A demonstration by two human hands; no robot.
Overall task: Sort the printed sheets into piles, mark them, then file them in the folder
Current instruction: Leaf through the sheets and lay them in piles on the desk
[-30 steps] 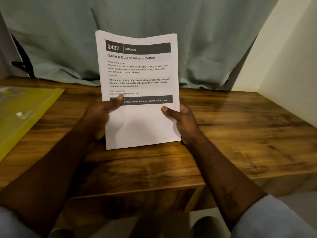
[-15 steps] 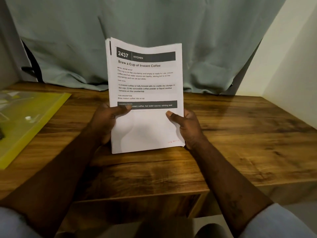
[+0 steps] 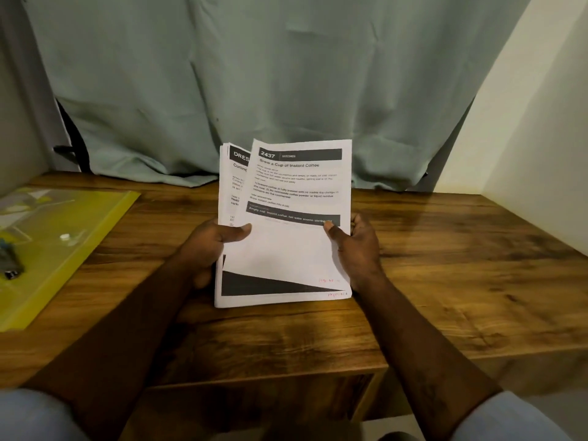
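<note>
Sliding the top sheet (image 3: 299, 249) rightward off the stack (image 3: 234, 186), we pinch it in our right grip (image 3: 356, 246); our left grip (image 3: 210, 246) clasps the stack, so sorting starts.

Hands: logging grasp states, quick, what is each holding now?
Left hand: grips the stack of sheets.
Right hand: pinches the top sheet.

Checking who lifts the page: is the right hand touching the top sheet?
Touching. Head view: the right hand pinches the top sheet at its right edge, thumb on the printed face.
</note>
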